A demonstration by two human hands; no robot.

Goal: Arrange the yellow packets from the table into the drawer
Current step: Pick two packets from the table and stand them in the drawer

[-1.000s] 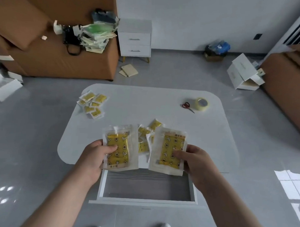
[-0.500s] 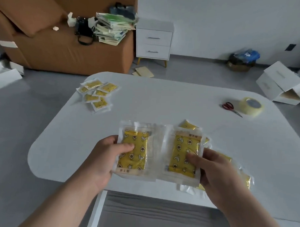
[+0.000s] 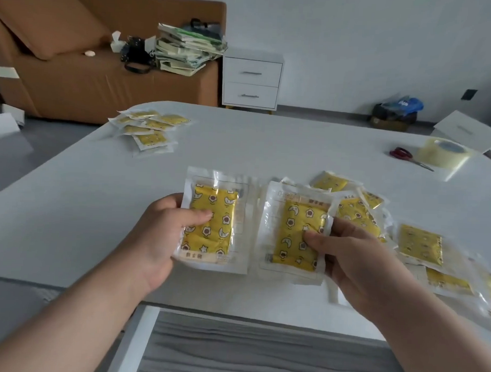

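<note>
Yellow in clear wrap, two packets are held side by side above the white bench (image 3: 268, 142), just beyond the open drawer (image 3: 233, 349); the left hand (image 3: 159, 235) grips the left packet (image 3: 212, 221), thumb on top; the right hand (image 3: 355, 262) grips the right packet (image 3: 298, 237) likewise; loose packets (image 3: 420, 244) lie beyond the drawer's right end; a far pile (image 3: 149, 126) sits well beyond its left end; scissors (image 3: 401, 153) and tape roll (image 3: 443, 151) lie far right, just beside each other.

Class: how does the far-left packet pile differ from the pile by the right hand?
The far-left pile is compact and well clear of the left hand; the right pile sprawls beside the right hand, nearer the drawer. Both are yellow and clear-wrapped, on the white table.
</note>
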